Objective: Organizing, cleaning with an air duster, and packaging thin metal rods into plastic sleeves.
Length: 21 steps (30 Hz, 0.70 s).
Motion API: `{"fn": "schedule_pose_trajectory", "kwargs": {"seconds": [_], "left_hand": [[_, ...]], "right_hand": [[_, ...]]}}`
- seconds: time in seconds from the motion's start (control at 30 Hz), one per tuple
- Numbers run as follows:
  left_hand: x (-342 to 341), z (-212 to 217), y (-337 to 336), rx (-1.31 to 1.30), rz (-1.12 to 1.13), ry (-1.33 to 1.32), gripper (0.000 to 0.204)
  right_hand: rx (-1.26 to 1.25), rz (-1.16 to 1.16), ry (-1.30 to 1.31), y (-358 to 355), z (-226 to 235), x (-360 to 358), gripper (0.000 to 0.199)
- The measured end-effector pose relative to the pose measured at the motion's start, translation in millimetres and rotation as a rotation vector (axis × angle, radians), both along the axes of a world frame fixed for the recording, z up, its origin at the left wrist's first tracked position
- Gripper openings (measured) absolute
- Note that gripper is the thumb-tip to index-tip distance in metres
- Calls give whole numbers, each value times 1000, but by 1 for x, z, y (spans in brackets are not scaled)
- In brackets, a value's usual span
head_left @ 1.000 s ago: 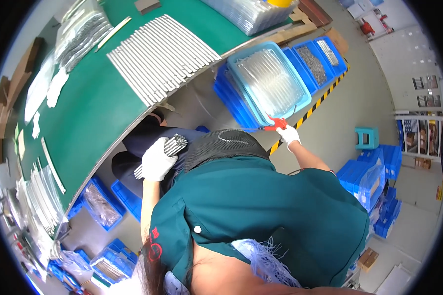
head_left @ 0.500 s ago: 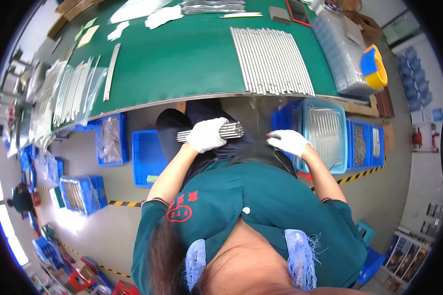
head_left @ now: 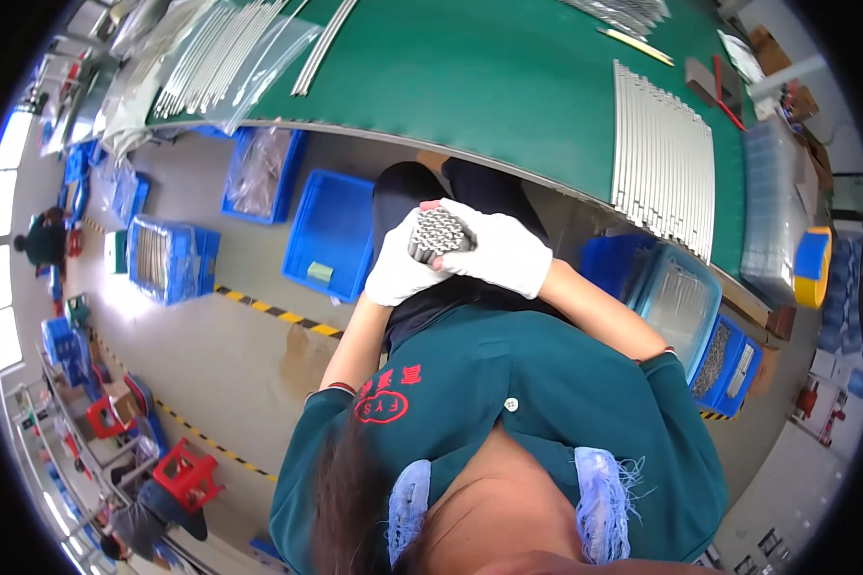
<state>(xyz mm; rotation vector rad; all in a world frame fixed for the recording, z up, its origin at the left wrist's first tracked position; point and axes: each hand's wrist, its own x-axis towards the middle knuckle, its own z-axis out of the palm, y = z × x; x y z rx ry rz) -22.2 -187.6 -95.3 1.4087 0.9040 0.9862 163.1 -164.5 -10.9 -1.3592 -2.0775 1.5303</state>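
A tight bundle of thin metal rods (head_left: 438, 235) is between my gloved hands above my lap, its cut ends facing up toward me. My left hand (head_left: 398, 270) wraps around its left side. From the right, my right hand (head_left: 504, 254) closes on the same bundle, with fingertips at its far and near edges. Both white gloves have bare fingertips showing. The lower length of the rods is hidden by the hands.
On the green table (head_left: 489, 86) lies a row of metal rods (head_left: 664, 163) at right, with bagged rods (head_left: 225, 62) at far left. Below stand a blue crate (head_left: 328, 230), a lidded clear box (head_left: 679, 297) and small-parts bins (head_left: 714, 359). Yellow-and-blue tape rolls (head_left: 812, 268) sit far right.
My right hand has come over to the bundle and grips it too. The rods have turned from lying sideways to end-up. My view has swung left, shifting the table rightward.
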Motion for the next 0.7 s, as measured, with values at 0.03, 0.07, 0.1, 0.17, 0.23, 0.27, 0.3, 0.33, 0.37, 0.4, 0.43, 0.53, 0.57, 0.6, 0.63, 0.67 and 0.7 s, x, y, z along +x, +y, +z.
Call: {"fn": "schedule_pose_trajectory", "kwargs": {"seconds": [0.03,0.07,0.1,0.17,0.23,0.27,0.3,0.33,0.37,0.4,0.43,0.53,0.57,0.6,0.63,0.67,0.7], "left_hand": [[4,13,-1,-215,-13,-192,67],[2,13,0,-261,-20,-154,69],[0,11,3,-307,-31,-116,70],[-3,10,5,-398,-33,-123,76],[-4,11,6,-370,-57,-149,73],[-2,15,5,-385,-30,-152,72],[-2,15,4,-339,-13,-59,72],[-2,15,3,-293,1,35,71],[0,17,2,-240,47,101,66],[1,17,1,-209,56,134,64],[1,16,0,-178,68,167,61],[2,8,-7,-194,133,130,60],[3,6,-9,-166,164,144,62],[4,3,-11,-114,204,216,63],[4,1,-13,-120,205,217,63],[5,-1,-14,-90,237,242,65],[5,-3,-15,-60,269,267,66]], "right_hand": [[121,36,-25,0,-2,1,66],[109,44,-50,2,-2,2,67],[98,52,-76,4,-1,4,68],[106,49,-78,3,-10,4,71],[102,35,-66,3,-15,4,74],[90,38,-49,4,-17,4,76],[78,42,-45,5,-20,5,76],[107,50,-38,5,-22,5,77],[136,57,-31,5,-24,5,77],[107,70,-37,8,-24,5,78],[96,75,-32,9,-24,5,78],[101,129,0,14,-23,4,72],[94,132,2,15,-25,3,72],[110,150,23,16,-26,3,70],[127,166,43,17,-28,3,67],[123,167,43,18,-28,2,67],[117,192,47,20,-27,2,66]]}}
